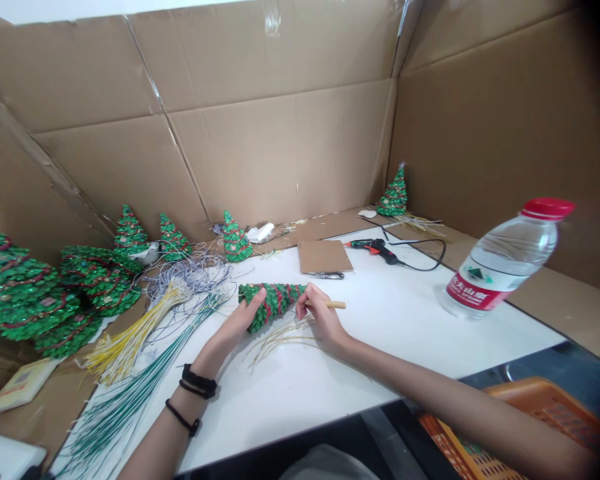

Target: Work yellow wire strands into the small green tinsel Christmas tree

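A small green tree with red garland [273, 305] lies on its side above the white board, its tip pointing right. My left hand [244, 316] grips its wide base, thumb on top. At the tip, my right hand [323, 315] is closed around a tool with a light wooden handle [336, 305]; the tool's working end is hidden by the fingers. Thin tan strands [275, 339] spread on the board beneath the tree and run toward my right hand.
Green wires [145, 380], yellow strands [130, 337] and tangled purple wire [195, 270] lie left. Several finished trees [100, 277] stand behind. A cardboard square [325, 257], glue gun [380, 251] and water bottle [505, 260] are right; an orange basket [540, 393] sits lower right.
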Demonstrator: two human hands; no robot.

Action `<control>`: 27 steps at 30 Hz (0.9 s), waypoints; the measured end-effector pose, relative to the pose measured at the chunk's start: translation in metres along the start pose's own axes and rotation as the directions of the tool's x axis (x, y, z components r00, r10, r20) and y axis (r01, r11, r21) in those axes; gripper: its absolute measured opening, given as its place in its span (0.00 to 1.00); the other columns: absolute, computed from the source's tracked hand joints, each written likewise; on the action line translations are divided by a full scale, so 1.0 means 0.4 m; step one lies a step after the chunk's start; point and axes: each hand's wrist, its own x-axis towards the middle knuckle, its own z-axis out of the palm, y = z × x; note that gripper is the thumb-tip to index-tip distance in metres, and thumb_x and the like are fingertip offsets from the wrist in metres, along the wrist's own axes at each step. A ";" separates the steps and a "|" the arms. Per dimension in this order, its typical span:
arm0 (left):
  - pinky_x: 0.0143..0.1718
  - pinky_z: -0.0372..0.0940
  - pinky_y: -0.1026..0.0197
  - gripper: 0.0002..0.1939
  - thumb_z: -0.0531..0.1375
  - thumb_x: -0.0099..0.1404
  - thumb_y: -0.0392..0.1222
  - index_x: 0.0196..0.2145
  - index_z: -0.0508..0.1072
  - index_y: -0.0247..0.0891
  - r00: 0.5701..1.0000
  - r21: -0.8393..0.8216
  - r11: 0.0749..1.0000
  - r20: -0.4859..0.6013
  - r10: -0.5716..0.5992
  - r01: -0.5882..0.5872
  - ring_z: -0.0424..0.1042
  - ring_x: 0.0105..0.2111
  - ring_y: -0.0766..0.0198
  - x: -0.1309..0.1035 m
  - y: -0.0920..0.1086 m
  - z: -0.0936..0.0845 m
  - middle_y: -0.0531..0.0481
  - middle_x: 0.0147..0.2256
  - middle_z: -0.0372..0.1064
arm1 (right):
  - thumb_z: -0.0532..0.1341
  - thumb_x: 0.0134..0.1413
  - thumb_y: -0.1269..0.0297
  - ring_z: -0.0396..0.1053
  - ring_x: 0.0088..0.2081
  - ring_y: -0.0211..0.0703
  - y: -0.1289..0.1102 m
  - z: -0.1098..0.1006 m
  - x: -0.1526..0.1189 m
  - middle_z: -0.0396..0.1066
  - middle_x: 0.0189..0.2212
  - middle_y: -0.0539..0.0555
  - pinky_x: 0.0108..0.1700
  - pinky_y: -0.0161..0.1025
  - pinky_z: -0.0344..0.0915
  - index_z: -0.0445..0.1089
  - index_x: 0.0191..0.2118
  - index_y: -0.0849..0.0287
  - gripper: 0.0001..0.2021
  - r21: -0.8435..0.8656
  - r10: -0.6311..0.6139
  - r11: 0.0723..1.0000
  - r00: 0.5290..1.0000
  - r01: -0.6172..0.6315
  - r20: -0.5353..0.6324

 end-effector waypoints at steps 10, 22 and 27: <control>0.60 0.50 0.55 0.34 0.54 0.57 0.64 0.52 0.67 0.36 1.000 0.020 0.999 0.011 -0.025 0.025 0.58 0.58 0.53 -0.008 0.015 0.005 0.44 0.55 0.63 | 0.53 0.55 0.54 0.59 0.20 0.37 -0.021 0.001 0.016 0.61 0.13 0.47 0.27 0.36 0.55 0.59 0.21 0.56 0.16 -0.020 0.023 1.000 1.000 -0.023 0.010; 0.60 0.51 0.54 0.33 0.54 0.56 0.64 0.52 0.67 0.39 0.998 -0.007 1.000 0.048 -0.030 0.030 0.59 0.57 0.53 -0.005 0.013 0.004 0.46 0.56 0.62 | 0.54 0.51 0.53 0.59 0.17 0.36 -0.041 -0.005 0.053 0.59 0.11 0.46 0.24 0.34 0.54 0.59 0.20 0.57 0.15 -0.040 0.098 0.994 0.995 -0.097 0.029; 0.59 0.52 0.55 0.34 0.55 0.56 0.64 0.51 0.68 0.37 0.999 -0.019 0.999 0.037 -0.025 0.026 0.61 0.56 0.53 -0.007 0.018 0.007 0.44 0.54 0.64 | 0.53 0.52 0.55 0.57 0.16 0.35 -0.037 0.003 0.043 0.57 0.11 0.45 0.22 0.34 0.53 0.58 0.19 0.56 0.15 -0.091 0.020 0.996 0.999 -0.016 0.039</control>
